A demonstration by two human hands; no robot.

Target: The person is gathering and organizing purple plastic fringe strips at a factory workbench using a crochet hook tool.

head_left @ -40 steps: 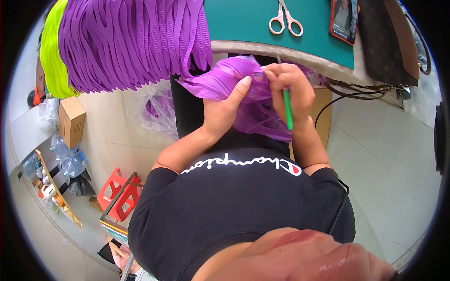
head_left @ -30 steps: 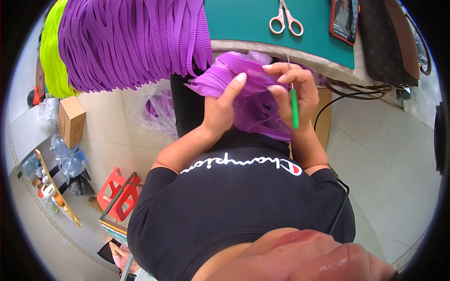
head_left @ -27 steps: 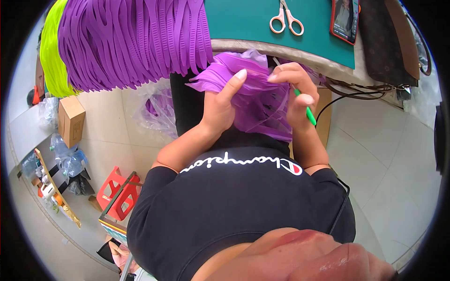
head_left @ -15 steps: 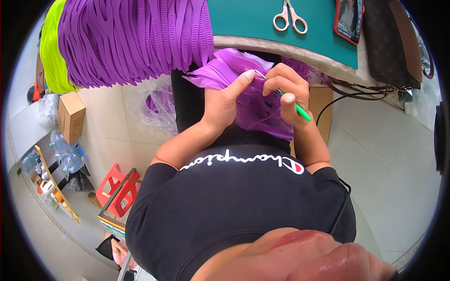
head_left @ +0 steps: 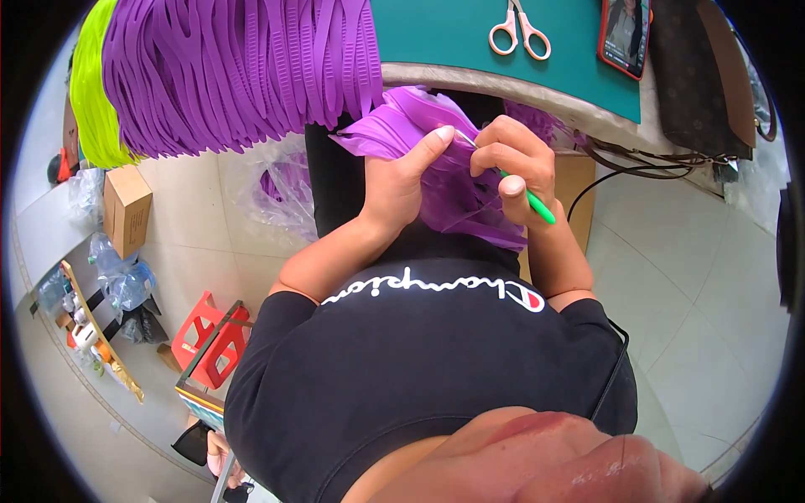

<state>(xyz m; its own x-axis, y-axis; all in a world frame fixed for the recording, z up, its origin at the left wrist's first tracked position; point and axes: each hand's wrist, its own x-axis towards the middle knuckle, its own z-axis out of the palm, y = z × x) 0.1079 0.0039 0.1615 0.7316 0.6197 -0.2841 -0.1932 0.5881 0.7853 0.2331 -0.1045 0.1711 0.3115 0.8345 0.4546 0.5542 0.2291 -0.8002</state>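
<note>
My left hand (head_left: 396,186) pinches a soft, thin purple sheet-like piece (head_left: 373,134) just off the table's front edge, thumb on top. More of this purple material, partly translucent, hangs between my hands down to my lap. In my right hand (head_left: 524,155) is a slim tool with a bright green handle (head_left: 541,206) and a thin metal shaft. Its tip meets the purple piece close to my left thumb; the tip's exact shape is too small to make out. Left of my hands, many purple ridged strips (head_left: 243,75) hang over the table edge beside lime-green ones (head_left: 90,92).
On the green table mat (head_left: 436,33) lie pink-handled scissors (head_left: 530,38) and a phone (head_left: 625,38), with a brown bag (head_left: 700,75) at the right. A clear plastic bag (head_left: 281,197), a cardboard box (head_left: 127,210) and a red stool (head_left: 201,335) are to the left.
My right hand and the green-handled tool have shifted very slightly; my left hand keeps its hold on the purple piece. At the lower left, another person's hand has moved a little.
</note>
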